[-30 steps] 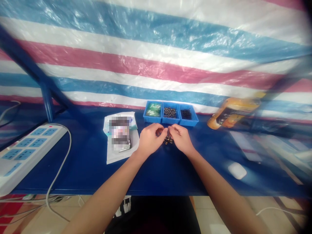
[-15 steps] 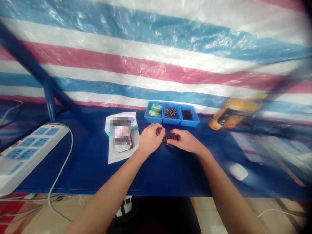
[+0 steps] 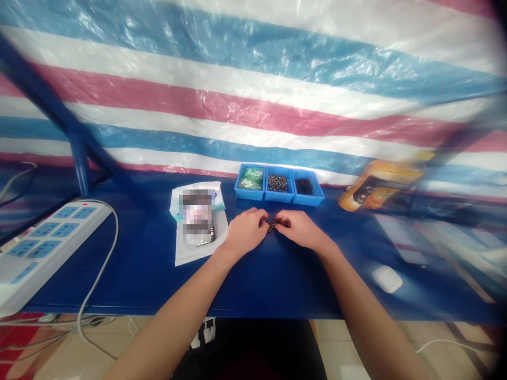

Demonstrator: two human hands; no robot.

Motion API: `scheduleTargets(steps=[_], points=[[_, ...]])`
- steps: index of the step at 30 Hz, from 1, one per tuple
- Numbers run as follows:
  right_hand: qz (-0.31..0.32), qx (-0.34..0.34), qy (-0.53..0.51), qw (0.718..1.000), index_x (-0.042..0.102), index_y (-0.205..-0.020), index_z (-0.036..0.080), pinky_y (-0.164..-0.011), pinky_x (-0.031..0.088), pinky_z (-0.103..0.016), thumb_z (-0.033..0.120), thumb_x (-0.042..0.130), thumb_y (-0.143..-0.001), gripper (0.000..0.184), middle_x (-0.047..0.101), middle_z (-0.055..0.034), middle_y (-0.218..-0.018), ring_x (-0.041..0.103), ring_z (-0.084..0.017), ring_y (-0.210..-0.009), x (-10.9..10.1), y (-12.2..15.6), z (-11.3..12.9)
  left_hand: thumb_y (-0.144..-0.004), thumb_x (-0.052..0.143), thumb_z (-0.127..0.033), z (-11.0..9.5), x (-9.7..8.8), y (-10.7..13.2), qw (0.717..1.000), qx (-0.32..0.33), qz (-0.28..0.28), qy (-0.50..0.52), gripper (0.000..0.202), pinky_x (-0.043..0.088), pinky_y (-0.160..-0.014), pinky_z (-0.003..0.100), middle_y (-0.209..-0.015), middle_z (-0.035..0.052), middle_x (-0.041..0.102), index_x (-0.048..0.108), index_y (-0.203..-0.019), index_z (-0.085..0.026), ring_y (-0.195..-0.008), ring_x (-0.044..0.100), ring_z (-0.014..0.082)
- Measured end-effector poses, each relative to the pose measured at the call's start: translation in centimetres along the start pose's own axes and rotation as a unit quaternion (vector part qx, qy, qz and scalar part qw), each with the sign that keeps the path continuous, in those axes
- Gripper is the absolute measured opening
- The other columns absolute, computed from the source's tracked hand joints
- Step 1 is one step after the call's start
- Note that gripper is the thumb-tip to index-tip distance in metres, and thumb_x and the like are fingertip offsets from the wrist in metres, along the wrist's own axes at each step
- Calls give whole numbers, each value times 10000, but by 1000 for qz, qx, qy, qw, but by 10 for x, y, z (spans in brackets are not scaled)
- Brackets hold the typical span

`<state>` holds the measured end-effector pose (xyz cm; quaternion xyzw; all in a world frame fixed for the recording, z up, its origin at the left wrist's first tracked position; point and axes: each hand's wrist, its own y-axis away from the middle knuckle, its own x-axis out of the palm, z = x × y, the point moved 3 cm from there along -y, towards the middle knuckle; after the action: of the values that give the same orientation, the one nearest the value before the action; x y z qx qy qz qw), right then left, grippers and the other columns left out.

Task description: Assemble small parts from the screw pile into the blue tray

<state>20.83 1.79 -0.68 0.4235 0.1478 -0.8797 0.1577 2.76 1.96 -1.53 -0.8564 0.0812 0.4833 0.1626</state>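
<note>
My left hand [image 3: 246,230] and my right hand [image 3: 298,227] face each other over the blue table, fingertips curled inward and nearly meeting. Small dark and brass-coloured parts [image 3: 271,227] show in the gap between them, touching the fingers of both. Each hand is closed, and what lies inside the fingers is mostly hidden. Just behind the hands stand three joined blue bins: the left bin [image 3: 238,193] holds a green packet, the middle bin [image 3: 279,197] similar small brass-and-dark pieces, the right bin [image 3: 308,200] thin black pieces like screws.
Left of my hands lies a white plastic packet [image 3: 188,253], partly blurred out. A power strip [image 3: 49,232] with a white cable runs along the left side. On the right are an orange bottle [image 3: 376,182] on its side, a white rounded case [image 3: 387,279] and a pale flat object [image 3: 400,240].
Both hands have drawn their fingers in closer around the small parts, so fewer of them show. My left hand has dropped slightly toward me. Everything else stays put.
</note>
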Motion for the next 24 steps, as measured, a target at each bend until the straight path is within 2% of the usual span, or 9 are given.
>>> scheduleTargets(steps=[3,5,7,9,13,15,18,21,24], points=[[-8,-2,-14,1000,688,-929,222,-668,410,-274,240,588,-857,125,691,-9,-804,612,-165,-723,1,0,-1,-873,530,-248,-2,-1,0,1000,-1,-3,12,184,417,-654,308,-951,37,700,698,-941,-277,-779,652,217],[-11,-3,-26,1000,681,-1002,228,-693,424,-284,233,583,-861,172,697,-13,-829,626,-170,-743,1,0,-1,-873,537,-236,-5,-5,0,999,0,-37,17,175,429,-699,321,-952,40,708,698,-933,-266,-789,650,216],[-14,2,-37,999,658,-1112,236,-712,436,-295,232,579,-867,257,699,-14,-840,634,-175,-753,1,-1,-2,-886,538,-236,-9,-12,1,994,-9,-110,5,159,431,-822,370,-926,53,717,696,-902,-242,-836,648,231],[-23,11,-42,999,626,-1199,240,-717,444,-302,251,581,-875,327,700,-15,-841,635,-178,-751,0,0,-3,-901,542,-264,-11,-22,3,979,-31,-198,-23,157,361,-977,464,-882,66,722,689,-859,-226,-924,633,269],[-35,32,-13,999,677,-1064,243,-661,432,-296,398,646,-856,261,695,-13,-811,619,-175,-701,-7,2,-6,-893,583,-359,-5,-34,6,948,-82,-302,-51,178,189,-1065,621,-946,86,739,678,-811,-233,-1165,505,376],[-20,47,2,999,698,-958,244,-619,413,-284,462,679,-825,256,692,-8,-782,611,-169,-668,-10,4,-8,-877,605,-393,2,-37,5,943,-102,-315,-43,190,182,-1044,658,-1001,93,740,676,-803,-233,-1198,456,409],[4,64,6,998,718,-906,249,-593,400,-274,458,679,-827,227,705,-10,-776,620,-167,-661,-13,7,-13,-873,610,-387,13,-39,0,945,-103,-309,-26,180,185,-1050,664,-998,95,737,682,-811,-235,-1167,481,401],[8,63,-4,998,730,-866,253,-623,417,-279,385,641,-861,160,725,-12,-791,641,-172,-692,-11,7,-16,-873,607,-338,19,-42,-5,947,-64,-313,-18,138,220,-1099,595,-978,80,731,692,-848,-233,-1165,520,354],[5,52,-25,998,731,-862,253,-674,446,-291,326,617,-876,136,734,-11,-813,652,-175,-718,-8,6,-18,-879,589,-305,12,-48,-9,953,2,-303,7,139,338,-1075,507,-999,67,724,704,-892,-227,-1128,561,302]])
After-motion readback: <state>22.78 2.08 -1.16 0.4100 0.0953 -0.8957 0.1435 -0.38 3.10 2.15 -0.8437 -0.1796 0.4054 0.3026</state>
